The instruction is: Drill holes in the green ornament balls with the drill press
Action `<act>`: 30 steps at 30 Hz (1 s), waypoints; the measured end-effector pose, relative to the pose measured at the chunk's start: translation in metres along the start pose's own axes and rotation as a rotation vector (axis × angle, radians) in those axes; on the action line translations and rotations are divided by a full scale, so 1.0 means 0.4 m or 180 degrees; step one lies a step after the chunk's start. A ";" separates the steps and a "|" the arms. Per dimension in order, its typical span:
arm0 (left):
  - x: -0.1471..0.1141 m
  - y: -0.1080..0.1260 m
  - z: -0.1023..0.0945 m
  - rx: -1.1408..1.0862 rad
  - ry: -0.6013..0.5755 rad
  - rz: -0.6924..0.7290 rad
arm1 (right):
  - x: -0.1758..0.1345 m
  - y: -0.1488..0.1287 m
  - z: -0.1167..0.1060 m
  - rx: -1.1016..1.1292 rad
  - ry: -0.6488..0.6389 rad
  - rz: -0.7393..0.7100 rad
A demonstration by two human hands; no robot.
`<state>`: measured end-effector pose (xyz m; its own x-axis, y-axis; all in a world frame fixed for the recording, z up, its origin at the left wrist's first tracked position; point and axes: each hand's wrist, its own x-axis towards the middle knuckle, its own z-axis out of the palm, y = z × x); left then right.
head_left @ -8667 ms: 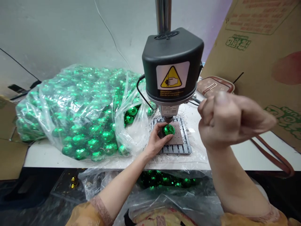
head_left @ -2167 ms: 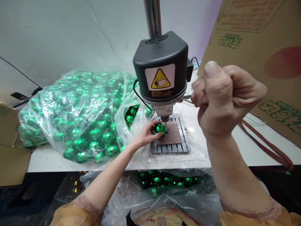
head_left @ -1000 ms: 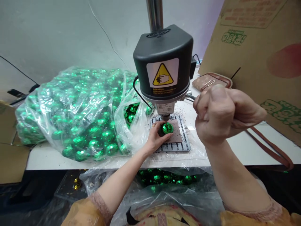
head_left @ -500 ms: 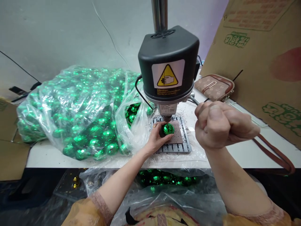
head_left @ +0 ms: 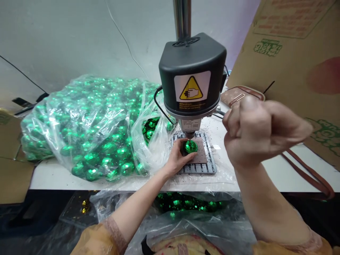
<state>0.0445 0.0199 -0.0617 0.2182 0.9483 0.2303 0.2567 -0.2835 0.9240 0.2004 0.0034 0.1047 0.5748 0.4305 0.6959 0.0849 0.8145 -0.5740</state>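
My left hand [head_left: 178, 154] holds a shiny green faceted ball [head_left: 191, 146] between thumb and fingers. The ball rests on a thin pinkish board [head_left: 199, 156] over the grey slotted base plate [head_left: 213, 166], directly below the chuck of a black drill press [head_left: 193, 71]. From this angle I cannot tell whether the bit is inside the ball. To the right of the machine, my right hand [head_left: 252, 136] is closed in a fist, smeared by motion. A metal lever [head_left: 220, 112] runs from the drill press into that fist, which hides its end.
A big clear plastic bag [head_left: 87, 127] full of green balls lies on the white table [head_left: 53, 179] at left. Another bag of green balls [head_left: 188, 202] hangs below the table edge. At right are a brown purse [head_left: 233, 94] and a tall cardboard box [head_left: 292, 74]. Dark shavings litter the tabletop.
My right fist has risen and shifted right, nearer to the camera. My left hand and the ball stay in place on the board. The view has shifted slightly.
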 end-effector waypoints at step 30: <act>0.177 0.029 -0.398 0.4353 -0.1404 0.0035 | 0.070 -0.007 0.025 -0.0109 -0.0206 -0.0285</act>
<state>-0.0869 0.1065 0.0141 0.4298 0.8962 -0.1103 0.8844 -0.4424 -0.1488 0.2083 0.0170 0.1302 0.5100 0.3817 0.7708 0.1619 0.8375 -0.5218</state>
